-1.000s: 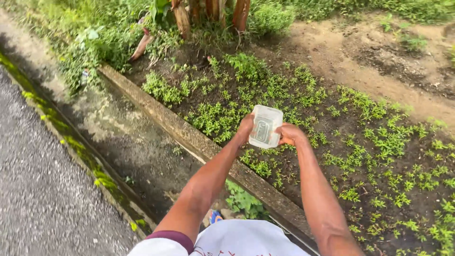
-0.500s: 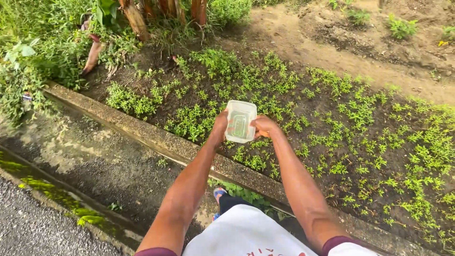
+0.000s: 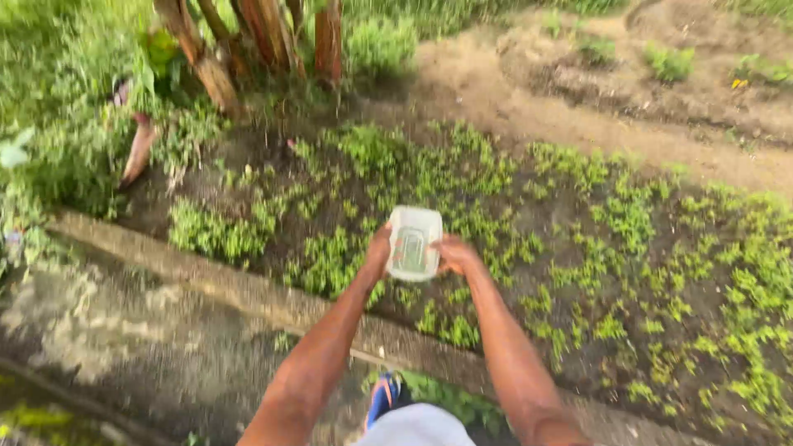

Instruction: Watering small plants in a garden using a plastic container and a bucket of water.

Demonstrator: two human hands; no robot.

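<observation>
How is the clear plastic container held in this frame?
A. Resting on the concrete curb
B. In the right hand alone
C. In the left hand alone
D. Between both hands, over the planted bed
D: the left hand and right hand press on opposite sides of the clear plastic container, above the planted bed, past the concrete curb.

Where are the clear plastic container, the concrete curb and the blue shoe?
clear plastic container (image 3: 413,242), head view, middle of its underside.
concrete curb (image 3: 248,293), head view, its top face.
blue shoe (image 3: 381,398), head view, its toe.
</observation>
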